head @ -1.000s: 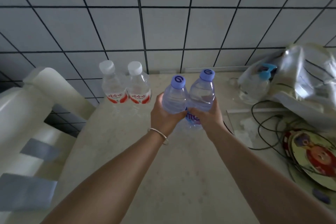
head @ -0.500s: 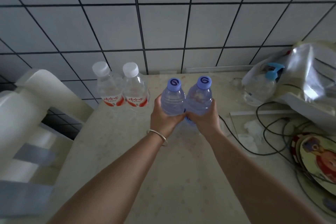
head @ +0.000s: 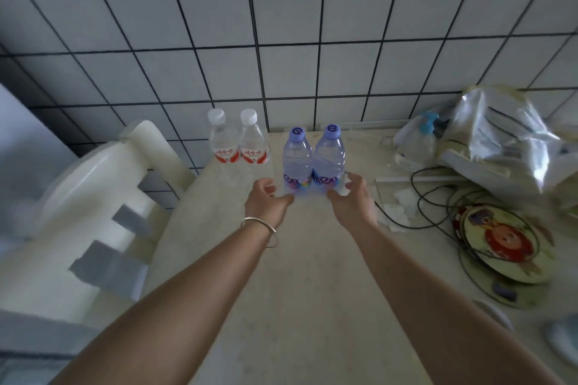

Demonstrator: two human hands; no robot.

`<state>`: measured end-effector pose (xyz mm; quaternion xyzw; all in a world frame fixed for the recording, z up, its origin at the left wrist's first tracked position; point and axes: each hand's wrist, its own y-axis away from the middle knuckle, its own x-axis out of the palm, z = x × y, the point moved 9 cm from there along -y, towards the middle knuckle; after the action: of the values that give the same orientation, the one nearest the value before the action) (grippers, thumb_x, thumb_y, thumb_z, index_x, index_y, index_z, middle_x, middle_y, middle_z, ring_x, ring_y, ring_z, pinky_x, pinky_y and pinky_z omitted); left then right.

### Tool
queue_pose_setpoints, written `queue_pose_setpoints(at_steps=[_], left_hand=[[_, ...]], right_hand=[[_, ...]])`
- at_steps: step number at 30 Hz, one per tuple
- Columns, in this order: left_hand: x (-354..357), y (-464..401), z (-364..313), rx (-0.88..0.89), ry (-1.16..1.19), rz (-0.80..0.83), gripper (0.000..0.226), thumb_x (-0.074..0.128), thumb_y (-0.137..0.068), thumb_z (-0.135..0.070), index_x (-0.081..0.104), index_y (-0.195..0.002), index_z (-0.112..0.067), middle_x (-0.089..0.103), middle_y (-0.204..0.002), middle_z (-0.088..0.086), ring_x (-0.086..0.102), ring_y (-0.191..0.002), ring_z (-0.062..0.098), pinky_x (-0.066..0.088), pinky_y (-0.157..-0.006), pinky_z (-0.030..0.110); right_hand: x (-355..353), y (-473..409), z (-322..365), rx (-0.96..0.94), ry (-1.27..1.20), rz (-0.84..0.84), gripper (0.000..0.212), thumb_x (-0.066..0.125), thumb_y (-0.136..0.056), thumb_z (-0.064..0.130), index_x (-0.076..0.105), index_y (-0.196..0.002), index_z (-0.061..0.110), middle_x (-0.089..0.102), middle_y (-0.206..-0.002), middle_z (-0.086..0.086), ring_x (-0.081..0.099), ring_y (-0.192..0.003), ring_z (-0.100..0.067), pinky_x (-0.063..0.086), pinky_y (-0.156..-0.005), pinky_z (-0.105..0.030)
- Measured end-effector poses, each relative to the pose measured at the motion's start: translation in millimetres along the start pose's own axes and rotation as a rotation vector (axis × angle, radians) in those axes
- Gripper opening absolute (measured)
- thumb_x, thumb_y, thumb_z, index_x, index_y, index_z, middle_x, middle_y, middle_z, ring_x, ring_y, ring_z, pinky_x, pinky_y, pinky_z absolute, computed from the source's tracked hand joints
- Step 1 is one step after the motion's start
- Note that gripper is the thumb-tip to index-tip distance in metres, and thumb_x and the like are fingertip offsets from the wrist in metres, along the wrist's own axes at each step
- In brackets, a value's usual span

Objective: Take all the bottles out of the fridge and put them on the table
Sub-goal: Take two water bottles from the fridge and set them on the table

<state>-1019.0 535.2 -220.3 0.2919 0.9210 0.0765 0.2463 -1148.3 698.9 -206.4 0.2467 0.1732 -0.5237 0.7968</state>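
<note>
Head view, looking down along two bare forearms onto a pale table (head: 300, 275) against a tiled wall (head: 281, 25). Two clear bottles with purple caps, left one (head: 297, 162) and right one (head: 329, 159), upright and touching each other near the table's far edge. Left hand (head: 266, 201), with a silver bangle (head: 261, 230) on the wrist, spread and just short of the left purple-capped bottle's base, gripping nothing. Right hand (head: 352, 200) likewise spread, fingertips beside the right bottle's base; contact hard to judge through motion blur. Two more clear bottles with white caps and red labels, one (head: 222, 142) and the other (head: 252, 142), upright side by side at the table's back left corner. Label print too small to read. On the right, a spray bottle (head: 417, 144) partly hidden by a crinkled plastic bag (head: 500, 137), with black cables (head: 438, 197) looping over a round decorated mat (head: 506, 244). On the left, a white chair (head: 93, 197), blurred. Bottom right corner cut off and indistinct.
</note>
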Motion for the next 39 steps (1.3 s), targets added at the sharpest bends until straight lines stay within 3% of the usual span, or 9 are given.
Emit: queue_pose_setpoints(at_steps=[7, 11, 13, 19, 24, 27, 31, 34, 39], left_hand=[[-66, 110, -13, 0.105, 0.021, -0.118, 0.053, 0.071, -0.077, -0.021, 0.050, -0.126, -0.014, 0.059, -0.111, 0.000, 0.059, -0.096, 0.019, 0.047, -0.089, 0.030], [-102, 189, 8, 0.113, 0.070, -0.203, 0.052, 0.072, -0.077, -0.025, 0.051, -0.123, -0.018, 0.061, -0.110, 0.000, 0.062, -0.104, 0.024, 0.050, -0.093, 0.043], [-121, 230, 28, 0.099, 0.089, -0.256, 0.049, 0.072, -0.077, -0.026, 0.052, -0.121, -0.019, 0.062, -0.108, -0.001, 0.062, -0.102, 0.023, 0.051, -0.092, 0.043], [-182, 358, 90, 0.011, 0.175, -0.417, 0.043, 0.070, -0.081, -0.017, 0.054, -0.120, -0.013, 0.062, -0.104, 0.003, 0.057, -0.076, 0.016, 0.048, -0.069, 0.030], [-216, 451, 129, -0.013, 0.188, -0.479, 0.039, 0.070, -0.081, -0.013, 0.056, -0.117, -0.009, 0.062, -0.099, 0.002, 0.059, -0.089, 0.020, 0.047, -0.082, 0.029], [-233, 500, 165, -0.053, 0.261, -0.523, 0.037, 0.071, -0.080, -0.016, 0.056, -0.114, -0.014, 0.063, -0.098, 0.000, 0.062, -0.099, 0.026, 0.050, -0.091, 0.039], [-264, 564, 209, -0.090, 0.334, -0.579, 0.039, 0.068, -0.083, -0.015, 0.055, -0.119, -0.012, 0.064, -0.106, 0.006, 0.060, -0.092, 0.020, 0.051, -0.072, 0.031], [-298, 615, 246, -0.104, 0.389, -0.628, 0.031, 0.067, -0.084, -0.016, 0.057, -0.113, -0.016, 0.067, -0.111, 0.011, 0.061, -0.092, 0.022, 0.051, -0.078, 0.037], [-367, 724, 317, -0.146, 0.361, -0.744, 0.027, 0.067, -0.084, -0.017, 0.057, -0.108, -0.021, 0.067, -0.103, 0.007, 0.063, -0.093, 0.023, 0.052, -0.088, 0.042]], right_hand=[[-12, 105, 20, -0.148, 0.049, 0.142, 0.054, 0.060, -0.088, 0.027, 0.041, -0.134, 0.008, 0.052, -0.136, -0.011, 0.048, -0.125, -0.028, 0.036, -0.098, -0.031], [-13, 170, 17, -0.226, 0.062, 0.234, 0.056, 0.060, -0.088, 0.031, 0.041, -0.136, 0.009, 0.052, -0.137, -0.010, 0.047, -0.126, -0.026, 0.034, -0.102, -0.031], [-10, 208, 12, -0.254, 0.073, 0.312, 0.058, 0.060, -0.088, 0.033, 0.040, -0.137, 0.012, 0.052, -0.137, -0.009, 0.047, -0.127, -0.025, 0.034, -0.102, -0.031], [-1, 330, -3, -0.397, 0.163, 0.506, 0.057, 0.060, -0.087, 0.037, 0.040, -0.136, 0.017, 0.052, -0.136, -0.006, 0.047, -0.126, -0.023, 0.035, -0.101, -0.030], [11, 430, -14, -0.521, 0.247, 0.635, 0.055, 0.060, -0.087, 0.038, 0.040, -0.135, 0.019, 0.053, -0.132, -0.003, 0.049, -0.123, -0.022, 0.038, -0.101, -0.033], [20, 488, -24, -0.578, 0.271, 0.715, 0.055, 0.061, -0.087, 0.037, 0.041, -0.135, 0.020, 0.054, -0.131, -0.003, 0.051, -0.121, -0.021, 0.039, -0.100, -0.033], [35, 566, -31, -0.645, 0.298, 0.827, 0.056, 0.059, -0.088, 0.036, 0.038, -0.137, 0.019, 0.053, -0.131, -0.002, 0.051, -0.120, -0.019, 0.039, -0.098, -0.032], [52, 630, -38, -0.689, 0.314, 0.896, 0.058, 0.060, -0.087, 0.037, 0.039, -0.137, 0.016, 0.054, -0.131, -0.004, 0.053, -0.118, -0.022, 0.039, -0.096, -0.032], [89, 757, -61, -0.699, 0.329, 1.030, 0.055, 0.059, -0.088, 0.037, 0.041, -0.134, 0.013, 0.053, -0.128, -0.009, 0.054, -0.113, -0.024, 0.044, -0.097, -0.038]])
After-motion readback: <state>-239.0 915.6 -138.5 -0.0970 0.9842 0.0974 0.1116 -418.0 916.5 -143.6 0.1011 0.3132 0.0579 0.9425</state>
